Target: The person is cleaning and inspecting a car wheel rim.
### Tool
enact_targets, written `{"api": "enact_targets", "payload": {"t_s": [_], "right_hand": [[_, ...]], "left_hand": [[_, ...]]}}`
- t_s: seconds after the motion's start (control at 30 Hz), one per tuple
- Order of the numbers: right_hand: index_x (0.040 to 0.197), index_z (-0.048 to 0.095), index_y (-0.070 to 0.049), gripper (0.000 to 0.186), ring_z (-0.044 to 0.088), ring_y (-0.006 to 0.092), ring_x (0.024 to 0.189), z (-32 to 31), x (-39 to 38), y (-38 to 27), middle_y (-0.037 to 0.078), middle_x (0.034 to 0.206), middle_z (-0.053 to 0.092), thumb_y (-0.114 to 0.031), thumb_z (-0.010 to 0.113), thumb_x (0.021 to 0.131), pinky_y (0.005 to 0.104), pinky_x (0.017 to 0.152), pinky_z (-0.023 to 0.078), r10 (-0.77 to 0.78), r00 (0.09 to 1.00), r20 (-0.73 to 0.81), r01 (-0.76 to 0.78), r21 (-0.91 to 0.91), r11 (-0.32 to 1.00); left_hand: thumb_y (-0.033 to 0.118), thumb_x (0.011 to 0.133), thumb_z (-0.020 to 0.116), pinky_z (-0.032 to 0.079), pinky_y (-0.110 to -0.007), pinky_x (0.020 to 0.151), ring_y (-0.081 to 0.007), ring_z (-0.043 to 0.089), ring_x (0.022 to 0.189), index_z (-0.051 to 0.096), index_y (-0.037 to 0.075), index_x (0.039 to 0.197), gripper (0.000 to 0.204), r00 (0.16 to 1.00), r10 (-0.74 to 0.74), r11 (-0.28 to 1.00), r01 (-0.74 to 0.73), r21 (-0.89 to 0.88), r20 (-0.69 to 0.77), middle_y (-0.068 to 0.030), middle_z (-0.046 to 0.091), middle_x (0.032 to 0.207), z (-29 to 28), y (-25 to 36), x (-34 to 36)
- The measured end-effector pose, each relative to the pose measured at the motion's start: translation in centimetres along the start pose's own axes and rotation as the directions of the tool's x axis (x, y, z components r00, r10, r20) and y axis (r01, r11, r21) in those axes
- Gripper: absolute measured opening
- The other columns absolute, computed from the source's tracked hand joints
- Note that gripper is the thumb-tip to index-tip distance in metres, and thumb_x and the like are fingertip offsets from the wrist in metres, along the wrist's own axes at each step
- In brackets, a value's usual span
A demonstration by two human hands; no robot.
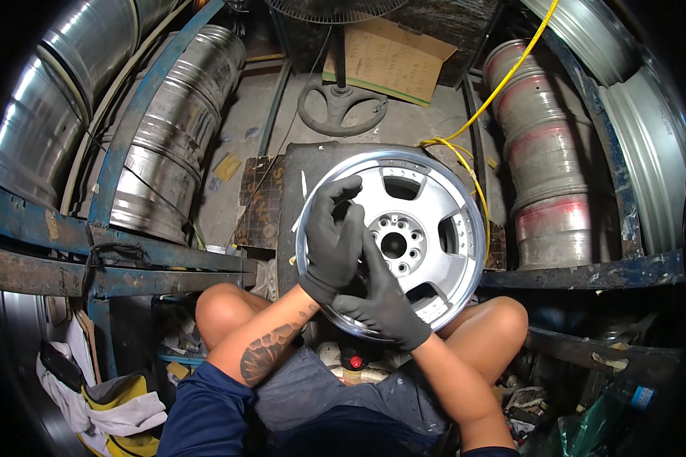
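A silver car wheel rim (pixel 434 194) with a polished lip lies face up in front of me, between my knees. Both of my hands wear dark grey gloves and are over its left side. My left hand (pixel 334 242) has its fingers bent and a gap between fingers and thumb; I see nothing in it. My right hand (pixel 385 298) reaches up from the rim's lower edge, fingers stretched toward the left palm and thumb spread to the side. The fingertips seem to meet the left hand; whether anything small is between them is hidden.
Stacked metal rims (pixel 160 152) lie on a blue frame to the left, with red-marked rims (pixel 545 152) to the right. A yellow hose (pixel 503 87) runs down to the wheel. Beyond stand a fan base (pixel 339 114) and a cardboard sheet (pixel 392 65). Cloths (pixel 114 411) hang lower left.
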State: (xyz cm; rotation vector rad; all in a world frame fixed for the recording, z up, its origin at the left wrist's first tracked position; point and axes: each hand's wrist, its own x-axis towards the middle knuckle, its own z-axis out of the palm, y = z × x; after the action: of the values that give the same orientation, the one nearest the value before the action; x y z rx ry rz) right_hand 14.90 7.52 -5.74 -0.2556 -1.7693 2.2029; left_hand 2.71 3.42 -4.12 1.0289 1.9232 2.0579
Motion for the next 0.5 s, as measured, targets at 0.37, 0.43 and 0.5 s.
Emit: {"api": "enact_targets", "payload": {"t_s": [0.37,0.43,0.5], "right_hand": [[0.149,0.028,0.004,0.092,0.053,0.0342,0.126,0.8,0.5,0.3,0.026,0.139,0.048,-0.036,0.079,0.084,0.0418,0.103,0.044,-0.063,0.99,-0.123,0.016,-0.348,0.937],[0.144,0.04,0.005,0.08,0.058,0.0329,0.12,1.1,0.8,-0.3,0.024,0.133,0.055,-0.033,0.078,0.085,0.0406,0.1,0.046,0.023,0.995,-0.096,-0.051,-0.306,0.951],[0.14,0.045,0.005,0.074,0.06,0.0316,0.116,1.1,1.2,-1.0,0.023,0.128,0.059,-0.031,0.078,0.085,0.0396,0.097,0.048,0.043,0.993,-0.108,-0.073,-0.287,0.955]], "left_hand": [[0.01,0.094,0.043,0.044,-0.039,0.102,-0.03,0.058,0.113,0.053,-0.009,0.123,0.036,0.982,0.106,0.991,-0.09,-0.101,0.158,-0.0246,0.058,0.124,1.3,-2.0,-1.7],[0.008,0.094,0.04,0.046,-0.04,0.1,-0.0311,0.06,0.108,0.056,-0.008,0.114,0.031,0.975,0.208,0.978,-0.207,-0.02,0.083,-0.0234,0.061,0.117,1.3,-2.8,-2.1],[0.008,0.094,0.041,0.048,-0.038,0.093,-0.0296,0.061,0.1,0.06,-0.005,0.109,0.028,0.999,0.05,0.998,-0.051,-0.036,-0.006,-0.0199,0.063,0.11,1.3,-2.2,-1.9]]}}
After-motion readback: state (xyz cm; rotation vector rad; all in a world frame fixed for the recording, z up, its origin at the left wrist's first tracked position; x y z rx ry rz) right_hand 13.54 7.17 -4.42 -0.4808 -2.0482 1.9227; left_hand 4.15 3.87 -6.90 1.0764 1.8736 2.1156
